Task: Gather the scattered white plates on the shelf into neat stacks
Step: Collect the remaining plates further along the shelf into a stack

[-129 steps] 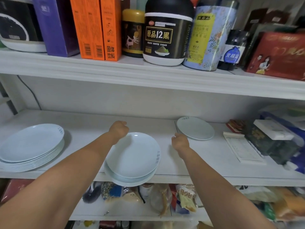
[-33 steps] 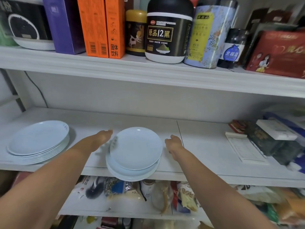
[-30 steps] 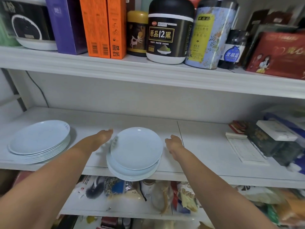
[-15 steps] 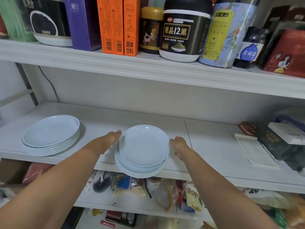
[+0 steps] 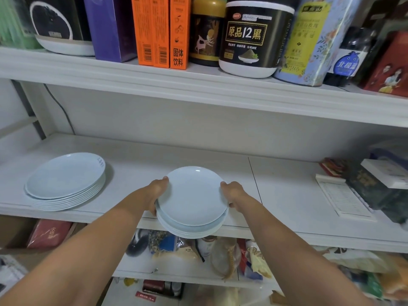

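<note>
A small stack of white plates [image 5: 192, 199] sits at the front edge of the middle shelf [image 5: 287, 195], overhanging it slightly. My left hand [image 5: 157, 191] grips the stack's left rim and my right hand [image 5: 234, 193] grips its right rim. A taller stack of larger white plates [image 5: 65, 180] rests on the shelf's left side, apart from both hands.
A white booklet [image 5: 341, 198] and dark boxes [image 5: 379, 186] crowd the shelf's right end. Jars and cartons, among them a black tub [image 5: 254, 38] and orange boxes [image 5: 161, 32], line the upper shelf. Bagged goods [image 5: 220, 255] fill the shelf below.
The lone plate from the back of the shelf now lies on top of the small stack. Both hands have closed in from beside the stack onto its rims.
</note>
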